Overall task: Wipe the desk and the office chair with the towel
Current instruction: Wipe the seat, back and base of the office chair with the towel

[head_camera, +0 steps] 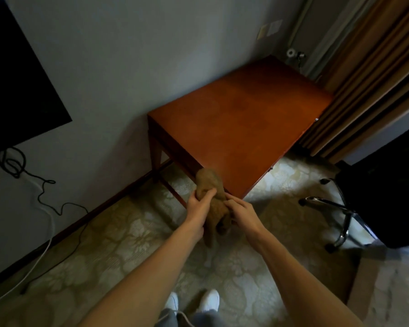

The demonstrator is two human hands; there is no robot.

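1. Towel (211, 199) – brown, bunched up, held off the floor between both hands, just in front of the desk's near corner; its top end overlaps the desk's left edge in view, can't tell if it touches the desk
2. Left hand (198, 206) – fingers curled over the towel's upper part, gripping it from the left
3. Right hand (241, 213) – fingertips pinching the towel's right side, a bit lower than the left hand; both forearms bare, reaching forward
4. Desk (241, 114) – reddish-brown wood, slim legs, set against the grey wall (128, 67); small whitish roll-like thing (291, 52) by the far corner, too small to identify
5. Office chair (387, 190) – black, at the right edge, chrome base (340, 208) with casters, well apart from both hands, off the desk's right side
6. Carpet (128, 244) – pale, patterned; two white shoes (208, 300) at the bottom, between the arms
7. Curtain (368, 79) – brown, pleated, hanging beside the desk's far right side
8. Dark flat screen (14, 79) on the wall, upper left; black cable (43, 190) looped and trailing below it, white cable (45, 244) running down to the floor
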